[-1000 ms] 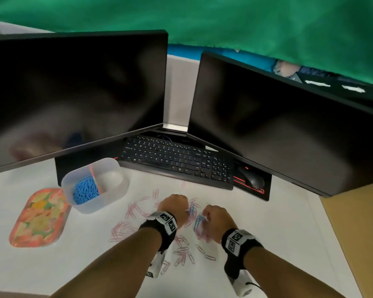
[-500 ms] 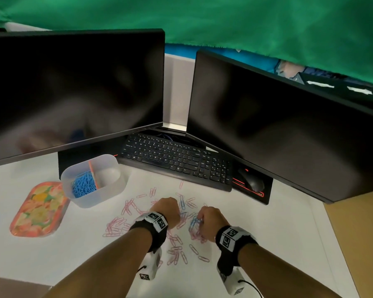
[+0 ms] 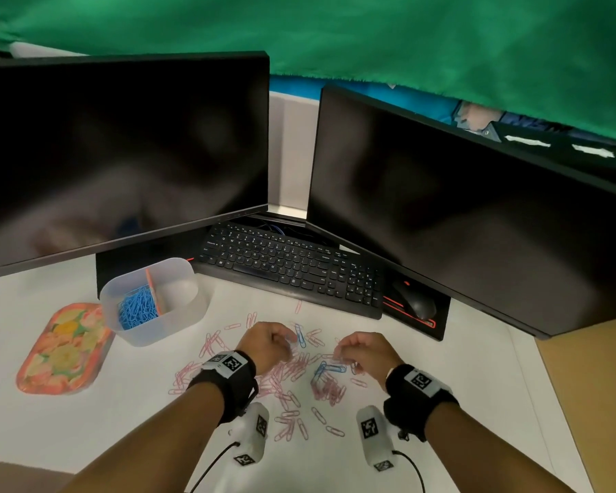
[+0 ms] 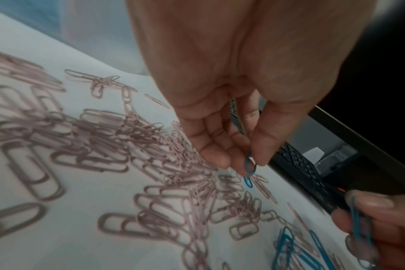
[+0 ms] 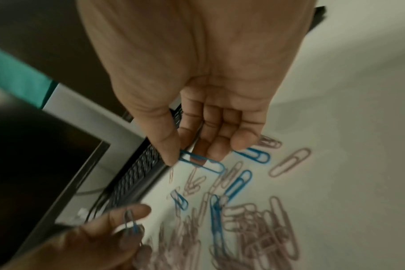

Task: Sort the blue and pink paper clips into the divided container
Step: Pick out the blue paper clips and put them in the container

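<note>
Pink paper clips lie scattered on the white desk, with a few blue paper clips among them. My left hand hovers over the pile and pinches a blue clip between thumb and fingertips. My right hand pinches another blue clip by one end, just above the desk. The clear divided container stands at the left; blue clips fill its left compartment beside an orange divider. Its right compartment looks empty.
A flowery orange tray lies left of the container. A black keyboard and mouse sit behind the pile, under two dark monitors. The desk's right edge meets a brown surface.
Both hands have drawn a little apart over the pile. A few blue clips now lie uncovered between them, where the right hand was.
</note>
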Demonstrator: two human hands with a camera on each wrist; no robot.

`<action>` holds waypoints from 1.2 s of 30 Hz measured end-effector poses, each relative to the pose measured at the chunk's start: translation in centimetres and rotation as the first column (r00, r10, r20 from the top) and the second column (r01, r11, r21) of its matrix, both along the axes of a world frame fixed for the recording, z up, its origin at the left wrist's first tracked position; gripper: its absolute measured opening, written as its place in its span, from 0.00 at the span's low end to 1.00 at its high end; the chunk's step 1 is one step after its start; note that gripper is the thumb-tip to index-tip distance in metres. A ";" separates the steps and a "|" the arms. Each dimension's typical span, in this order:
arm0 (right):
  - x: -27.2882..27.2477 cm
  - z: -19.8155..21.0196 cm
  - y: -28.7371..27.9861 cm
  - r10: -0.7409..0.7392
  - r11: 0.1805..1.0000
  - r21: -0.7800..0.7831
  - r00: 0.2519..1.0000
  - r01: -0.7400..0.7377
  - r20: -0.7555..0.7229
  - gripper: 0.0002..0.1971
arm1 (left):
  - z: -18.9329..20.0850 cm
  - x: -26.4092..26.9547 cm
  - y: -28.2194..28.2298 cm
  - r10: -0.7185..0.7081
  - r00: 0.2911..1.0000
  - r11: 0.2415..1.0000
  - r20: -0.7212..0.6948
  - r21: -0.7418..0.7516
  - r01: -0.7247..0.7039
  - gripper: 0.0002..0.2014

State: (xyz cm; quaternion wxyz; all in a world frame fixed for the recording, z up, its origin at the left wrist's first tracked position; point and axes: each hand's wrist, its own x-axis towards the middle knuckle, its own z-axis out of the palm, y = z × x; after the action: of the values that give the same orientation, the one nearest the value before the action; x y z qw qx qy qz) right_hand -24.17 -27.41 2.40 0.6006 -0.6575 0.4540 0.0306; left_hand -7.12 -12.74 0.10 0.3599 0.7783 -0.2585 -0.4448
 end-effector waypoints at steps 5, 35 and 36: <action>-0.8 -0.1 -0.6 -0.301 0.925 0.272 0.949 0.266 0.097 0.05 | 0.4 -0.3 -0.4 0.147 0.976 0.989 -0.162 -0.008 -0.150 0.11; -0.8 -2.1 -0.2 0.142 0.943 -0.259 0.955 -0.211 -0.260 0.11 | 0.7 -2.4 -1.6 0.036 0.999 0.999 0.009 0.003 -0.036 0.12; -0.8 -1.9 -0.3 0.087 0.981 -0.156 0.976 -0.120 -0.201 0.11 | 0.8 -1.9 -1.6 0.137 0.976 0.990 -0.170 -0.014 -0.142 0.14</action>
State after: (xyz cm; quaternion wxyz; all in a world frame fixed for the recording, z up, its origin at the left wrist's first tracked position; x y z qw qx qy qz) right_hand -25.01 -27.74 0.48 0.4941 -0.7222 0.4760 0.0874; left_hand -9.05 -14.30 0.87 0.4209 0.7494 -0.1778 -0.4792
